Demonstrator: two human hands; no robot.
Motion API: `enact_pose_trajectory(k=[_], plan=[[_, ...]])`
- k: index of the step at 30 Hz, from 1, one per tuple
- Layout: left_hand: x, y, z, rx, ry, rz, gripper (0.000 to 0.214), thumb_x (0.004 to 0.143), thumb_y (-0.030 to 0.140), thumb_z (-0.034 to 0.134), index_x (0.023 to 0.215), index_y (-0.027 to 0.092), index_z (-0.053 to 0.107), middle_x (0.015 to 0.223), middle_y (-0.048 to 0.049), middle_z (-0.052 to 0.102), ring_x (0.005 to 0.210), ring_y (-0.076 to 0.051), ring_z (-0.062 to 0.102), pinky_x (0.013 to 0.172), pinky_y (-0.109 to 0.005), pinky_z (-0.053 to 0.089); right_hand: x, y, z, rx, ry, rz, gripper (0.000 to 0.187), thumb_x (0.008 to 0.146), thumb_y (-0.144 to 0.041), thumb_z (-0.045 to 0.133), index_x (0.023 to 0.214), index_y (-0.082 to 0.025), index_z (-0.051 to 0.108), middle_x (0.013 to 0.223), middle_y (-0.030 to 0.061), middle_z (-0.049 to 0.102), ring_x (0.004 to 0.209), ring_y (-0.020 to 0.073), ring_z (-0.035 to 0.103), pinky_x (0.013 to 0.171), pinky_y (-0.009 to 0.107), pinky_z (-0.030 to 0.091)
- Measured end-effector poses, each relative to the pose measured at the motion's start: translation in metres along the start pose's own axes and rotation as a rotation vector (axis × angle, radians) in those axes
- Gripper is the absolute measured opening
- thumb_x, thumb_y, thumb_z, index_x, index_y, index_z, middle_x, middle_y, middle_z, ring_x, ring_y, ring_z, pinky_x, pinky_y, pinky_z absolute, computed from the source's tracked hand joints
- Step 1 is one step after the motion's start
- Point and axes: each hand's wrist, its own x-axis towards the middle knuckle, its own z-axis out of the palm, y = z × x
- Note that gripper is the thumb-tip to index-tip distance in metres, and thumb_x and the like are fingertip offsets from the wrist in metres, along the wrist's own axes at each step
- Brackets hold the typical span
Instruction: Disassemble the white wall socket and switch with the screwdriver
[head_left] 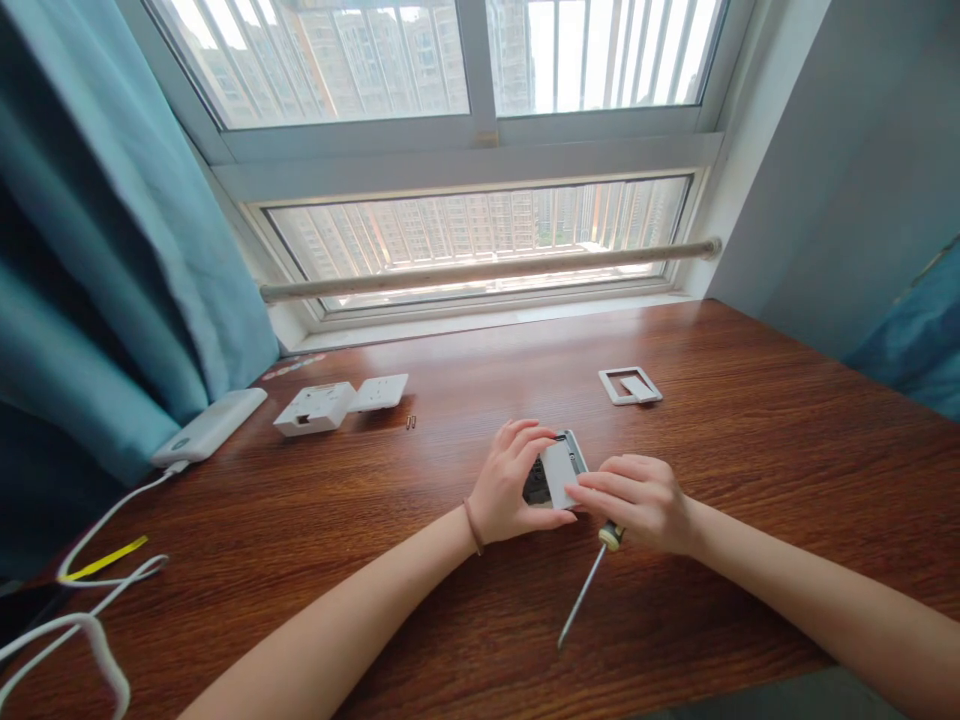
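My left hand (512, 483) is curled around a small wall switch module (559, 468), white on its face and dark at its side, holding it just above the wooden desk (750, 470). My right hand (637, 500) presses its fingertips on the white face of the module. The same hand also has a screwdriver (587, 590) tucked in its palm, the yellow handle end showing and the metal shaft pointing down toward me.
A white square frame with a loose plate (631, 385) lies behind the hands. Two white switch parts (339, 402) and two small screws (410, 422) lie at the left. A white power bank (210, 426) with white cables (97, 590) lies beside the teal curtain (97, 250).
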Motion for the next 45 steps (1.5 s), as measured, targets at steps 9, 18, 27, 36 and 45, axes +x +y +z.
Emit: enact_pose_trajectory(k=[9,18,27,36,45], plan=[[-0.001,-0.003,0.005,-0.17,-0.052,-0.159,0.078,0.066,0.041,0.069,0.129,0.018,0.03,0.128,-0.0138,0.042,0.12,-0.027,0.04,0.105,-0.044,0.029,-0.034,0.083,-0.008,-0.17,0.082,0.608,0.022,0.08,-0.021,0.053,0.095,-0.023,0.07,0.097,0.0028,0.071,0.085,0.0199,0.064,0.077,0.031,0.047],[0.001,-0.001,0.003,-0.173,-0.068,-0.156,0.067,0.069,0.037,0.066,0.126,0.017,0.035,0.124,-0.0133,0.045,0.116,-0.026,0.041,0.103,-0.041,0.032,-0.054,0.111,-0.002,-0.353,-0.121,0.687,0.027,0.076,-0.016,0.051,0.092,-0.023,0.07,0.096,0.0018,0.071,0.085,0.0192,0.064,0.071,0.027,0.045],[0.0,0.0,0.003,-0.19,-0.064,-0.153,0.066,0.07,0.034,0.065,0.127,0.016,0.036,0.124,-0.014,0.046,0.116,-0.026,0.042,0.102,-0.042,0.033,-0.059,0.12,0.008,-0.411,-0.173,0.722,0.023,0.078,-0.022,0.05,0.091,-0.026,0.07,0.093,0.0023,0.071,0.079,0.0191,0.061,0.062,0.028,0.043],[0.004,0.001,-0.008,-0.214,0.012,-0.108,0.062,0.074,0.035,0.063,0.128,0.016,0.038,0.13,-0.0152,0.044,0.123,-0.027,0.038,0.105,-0.043,0.029,-0.019,0.08,-0.021,-0.547,-0.227,0.411,0.018,0.084,-0.024,0.049,0.088,-0.023,0.067,0.077,0.0023,0.068,0.07,0.0184,0.055,0.061,0.03,0.033],[0.022,0.025,-0.054,-0.111,-0.128,-0.119,0.027,0.071,0.04,0.066,0.079,0.015,0.062,0.076,-0.0051,0.069,0.069,-0.018,0.062,0.065,-0.026,0.046,0.106,-0.007,-0.029,-0.453,-0.425,0.027,0.018,0.077,-0.008,0.05,0.063,-0.017,0.056,0.06,0.0043,0.057,0.057,0.0179,0.048,0.051,0.03,0.025]])
